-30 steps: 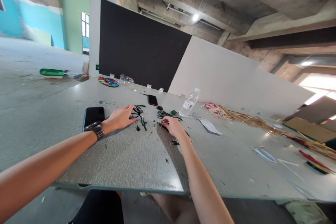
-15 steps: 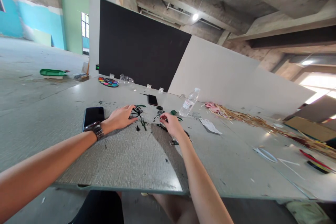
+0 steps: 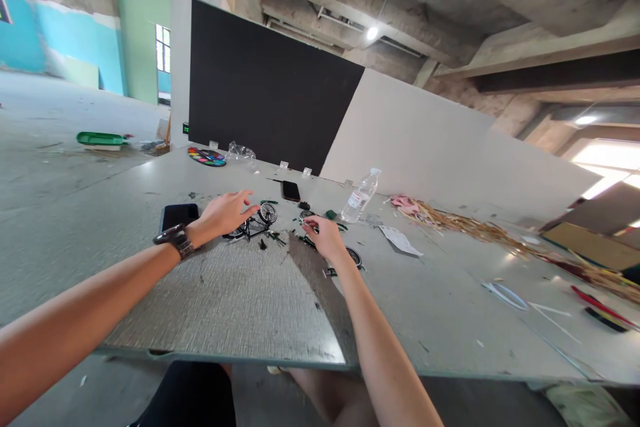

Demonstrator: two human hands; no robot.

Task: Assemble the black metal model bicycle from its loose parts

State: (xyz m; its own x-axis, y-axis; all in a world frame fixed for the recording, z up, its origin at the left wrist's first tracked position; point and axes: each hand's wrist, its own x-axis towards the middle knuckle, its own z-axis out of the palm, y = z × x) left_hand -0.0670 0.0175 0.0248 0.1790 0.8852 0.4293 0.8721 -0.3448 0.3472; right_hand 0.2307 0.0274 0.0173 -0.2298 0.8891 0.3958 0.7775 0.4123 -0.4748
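Note:
A small black model bicycle (image 3: 257, 225) with spoked wheels lies on the grey table (image 3: 215, 307). Over its left part is my left hand (image 3: 226, 213), its fingers apart and nothing held. My right hand (image 3: 325, 236) has thumb and fingers pinched together low over the table; a tiny pale piece shows at the tips, too small to name. Beside and partly under that hand lie small dark parts and another spoked wheel (image 3: 354, 257). Dark green slivers (image 3: 276, 237) and a little black piece (image 3: 263, 245) are scattered between the hands.
One phone (image 3: 180, 215) lies by my left wrist, another phone (image 3: 290, 191) farther back. A water bottle (image 3: 361, 197) and a paper sheet (image 3: 400, 240) are right of the parts. A paint palette (image 3: 207, 157) lies at the back left, wooden strips (image 3: 450, 220) along the right.
My left hand has drawn back to the left and opened its fingers, uncovering the model bicycle, which has shifted toward me and left. My right hand has barely moved.

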